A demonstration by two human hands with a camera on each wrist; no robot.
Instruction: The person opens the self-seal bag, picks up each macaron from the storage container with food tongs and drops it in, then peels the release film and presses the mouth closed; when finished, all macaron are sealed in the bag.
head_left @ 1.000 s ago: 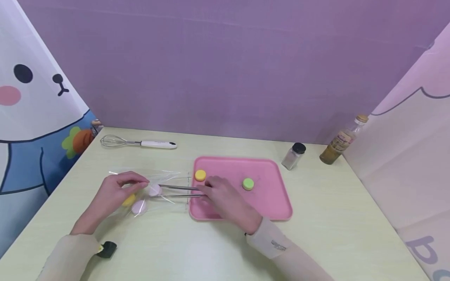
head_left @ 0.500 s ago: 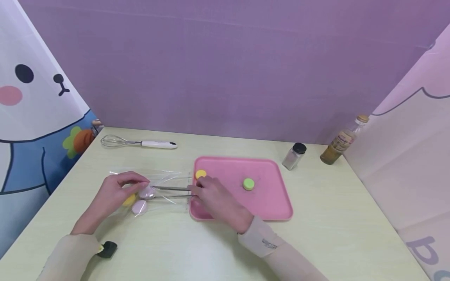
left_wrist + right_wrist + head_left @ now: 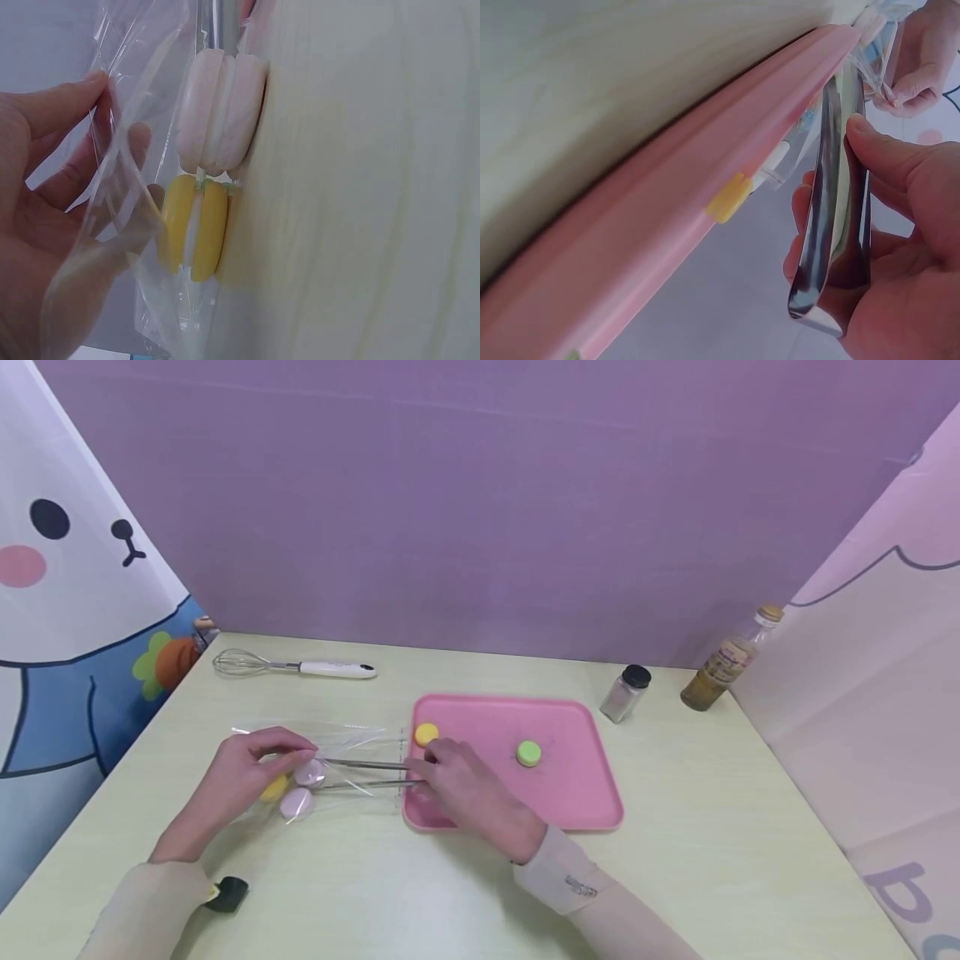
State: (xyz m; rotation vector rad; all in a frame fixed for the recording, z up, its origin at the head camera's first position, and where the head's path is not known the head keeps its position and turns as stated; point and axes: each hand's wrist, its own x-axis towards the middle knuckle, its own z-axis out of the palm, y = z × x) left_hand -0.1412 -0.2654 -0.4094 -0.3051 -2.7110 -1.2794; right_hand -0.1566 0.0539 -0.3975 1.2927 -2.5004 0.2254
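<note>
My left hand (image 3: 258, 768) pinches the upper film of a clear plastic bag (image 3: 367, 739) between thumb and fingers. Inside the bag lie two pale lilac macarons (image 3: 297, 803) and a yellow macaron (image 3: 273, 789), the latter partly hidden by the hand. In the left wrist view, a pale macaron (image 3: 220, 112) sits just beyond the yellow one (image 3: 195, 229). Metal tongs (image 3: 829, 217) are gripped in my right hand (image 3: 472, 785), over the tray's left side. Their arms reach into the bag's mouth, with the tips right at the upper lilac macaron (image 3: 310, 772).
A pink tray (image 3: 570, 802) adjoins the bag's mouth, bearing a yellow macaron (image 3: 426, 734) and a green macaron (image 3: 528, 753). At the back left lies a whisk (image 3: 333, 669). A black-capped jar (image 3: 625, 695) and a corked bottle (image 3: 727, 664) stand at the back right.
The upper lilac macaron has shifted left, deeper into the bag, beside the other lilac one. My right hand with the tongs went left, then slightly back. The left hand has stayed put.
</note>
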